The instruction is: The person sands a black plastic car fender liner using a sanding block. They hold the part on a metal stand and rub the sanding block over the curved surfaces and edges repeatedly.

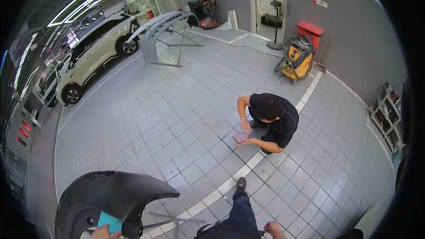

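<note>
At the lower left stands a black curved car body panel [95, 194], perhaps a bumper or fender. My left hand [105, 232] is closed on a flat turquoise sheet [110, 221], which lies against the panel's surface near a round hole. Whether the sheet is a cloth or an abrasive pad cannot be made out. Beside my dark clothing at the bottom edge, my right hand [274, 229] has its fingers curled in. What those fingers hold, if anything, is too small to name. It is well apart from the panel.
Ahead, a person [276, 121] crouches with a phone [241, 137]. A metal stand [177, 221] shows beside the panel. Farther off are a grey bumper [166, 26] on a rack, a pale car [95, 53], a yellow vacuum [297, 59], a red bin [312, 33] and a shelf cart [387, 115].
</note>
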